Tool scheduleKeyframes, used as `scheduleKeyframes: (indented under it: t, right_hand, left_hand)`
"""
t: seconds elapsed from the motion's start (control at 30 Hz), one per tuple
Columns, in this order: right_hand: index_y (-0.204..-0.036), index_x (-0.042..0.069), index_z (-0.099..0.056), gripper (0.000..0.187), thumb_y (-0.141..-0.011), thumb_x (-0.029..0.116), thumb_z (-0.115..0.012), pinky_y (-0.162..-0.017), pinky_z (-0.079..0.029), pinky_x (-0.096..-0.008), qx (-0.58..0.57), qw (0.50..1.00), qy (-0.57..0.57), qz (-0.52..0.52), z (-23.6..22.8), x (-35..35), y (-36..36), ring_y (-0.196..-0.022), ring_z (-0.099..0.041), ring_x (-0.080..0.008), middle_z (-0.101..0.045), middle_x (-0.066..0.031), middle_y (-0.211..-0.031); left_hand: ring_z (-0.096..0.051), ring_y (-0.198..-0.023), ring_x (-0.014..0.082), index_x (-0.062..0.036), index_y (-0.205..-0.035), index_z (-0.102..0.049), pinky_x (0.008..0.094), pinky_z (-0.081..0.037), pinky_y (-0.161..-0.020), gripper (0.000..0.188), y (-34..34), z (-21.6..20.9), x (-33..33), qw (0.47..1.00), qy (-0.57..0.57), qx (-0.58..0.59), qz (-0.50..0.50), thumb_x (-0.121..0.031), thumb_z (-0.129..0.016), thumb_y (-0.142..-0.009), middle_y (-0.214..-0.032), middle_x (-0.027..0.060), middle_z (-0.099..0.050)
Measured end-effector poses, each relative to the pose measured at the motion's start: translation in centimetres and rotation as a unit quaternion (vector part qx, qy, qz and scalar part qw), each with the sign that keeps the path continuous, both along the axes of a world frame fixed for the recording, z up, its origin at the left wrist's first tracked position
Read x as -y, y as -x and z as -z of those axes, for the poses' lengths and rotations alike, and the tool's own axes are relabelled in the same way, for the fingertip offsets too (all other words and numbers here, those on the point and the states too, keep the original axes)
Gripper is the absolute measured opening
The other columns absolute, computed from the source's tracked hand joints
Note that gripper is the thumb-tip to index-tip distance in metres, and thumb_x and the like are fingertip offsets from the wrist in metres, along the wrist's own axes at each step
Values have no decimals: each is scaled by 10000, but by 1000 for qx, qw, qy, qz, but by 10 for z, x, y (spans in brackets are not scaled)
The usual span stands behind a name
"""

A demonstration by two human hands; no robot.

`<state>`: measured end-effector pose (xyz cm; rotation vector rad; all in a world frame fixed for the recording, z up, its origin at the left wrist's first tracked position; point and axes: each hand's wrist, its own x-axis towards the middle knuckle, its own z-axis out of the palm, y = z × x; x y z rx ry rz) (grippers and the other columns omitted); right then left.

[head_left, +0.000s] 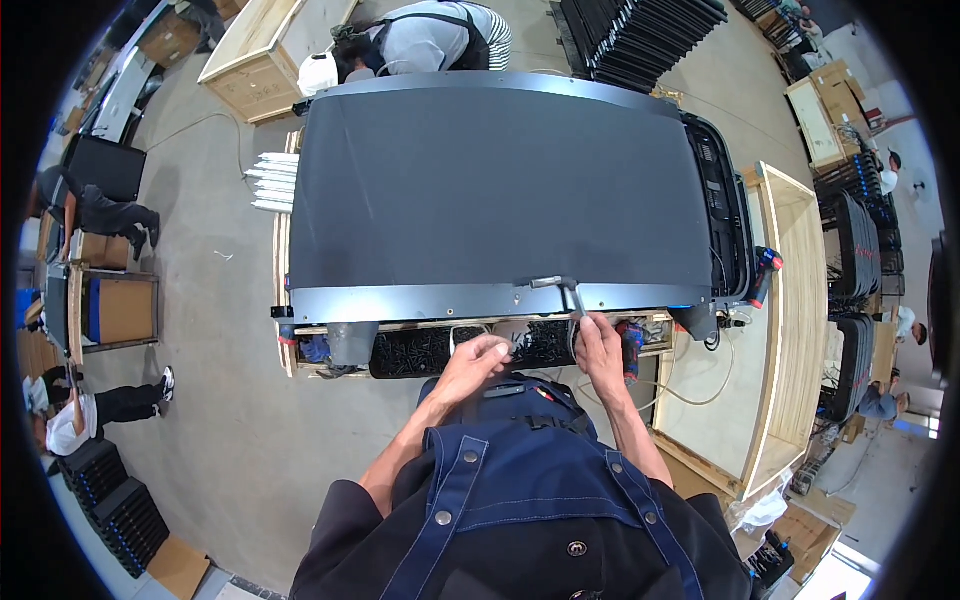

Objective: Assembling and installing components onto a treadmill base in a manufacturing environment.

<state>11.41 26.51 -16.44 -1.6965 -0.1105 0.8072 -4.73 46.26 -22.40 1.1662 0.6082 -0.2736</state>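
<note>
Item held: bent metal piece [576,299], located at the near edge of the large panel, overlapping the silver rail [400,302] in this view. Grey, angular, with a straight shank and a crosswise end pointing left. Judged stiff, modest in weight and not fragile; the smooth finish may slip in a loose grip. Best hold: low on the shank, clear of the crosswise end.

Right hand [600,355]: fingers closed around the lower shank. Left hand [478,366]: fingers bent inward, thumb near the forefinger; the view is too small to tell whether anything is pinched there.

Below the rail: black tray [408,376], long and shallow, holding loose dark fasteners; the left hand is over it. Right of the tray: red-and-blue power tool [630,350].

Beyond the rail: dark panel [500,190], broad, flat, matt, faintly scuffed. Further right: wooden crate [790,320], pale, open-sided, straight-edged.
</note>
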Motion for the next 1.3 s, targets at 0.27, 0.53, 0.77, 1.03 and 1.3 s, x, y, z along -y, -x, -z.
scheduleKeyframes:
  t: [0.27,0.53,0.77,1.03,1.3]
  right_hand:
    - [-1284,42,-594,463,-1122,439,-420,-614,-511,-270,-148,977,-74,-132,-6,-16,57,-707,-644,-146,-650,-55,-824]
    - [-1350,-7,-566,657,-1072,576,-443,-686,-594,-303,-222,970,-101,-18,-34,18,31,-896,-719,-193,-702,-158,-1123]
    - [-1158,-36,-630,583,-1069,525,-502,-775,-564,-330,-219,958,11,-182,-40,7,26,-806,-696,-197,-719,-103,-850]
    - [-1055,-8,-650,462,-1086,436,-523,-863,-508,-333,-14,999,-52,9,9,-4,38,-845,-651,-166,-645,-50,-760]
    - [-944,43,-612,371,-1083,375,-522,-594,-379,-276,76,997,15,10,35,-19,43,-654,-459,-80,-503,20,-698]
  left_hand:
    - [-686,-988,268,15,-1284,-618,367,-521,-885,375,-28,-46,10,990,-37,131,25,-294,-537,-1089,-1068,152,-718]
    - [-621,-893,344,-72,-1165,-646,453,-510,-747,230,-25,-90,-11,833,-470,252,146,-106,-667,-939,-948,123,-591]
    - [-563,-916,259,-49,-1124,-677,393,-464,-779,297,-39,-87,-7,706,-541,410,200,-98,-670,-831,-927,69,-548]
    - [-593,-1101,339,-73,-1156,-697,451,-487,-946,345,-37,-72,-40,775,-567,278,10,-129,-796,-830,-1146,129,-638]
    - [-571,-1145,339,-79,-1180,-696,464,-433,-1004,312,-26,-33,-101,725,-672,122,-88,-179,-759,-892,-1204,127,-632]
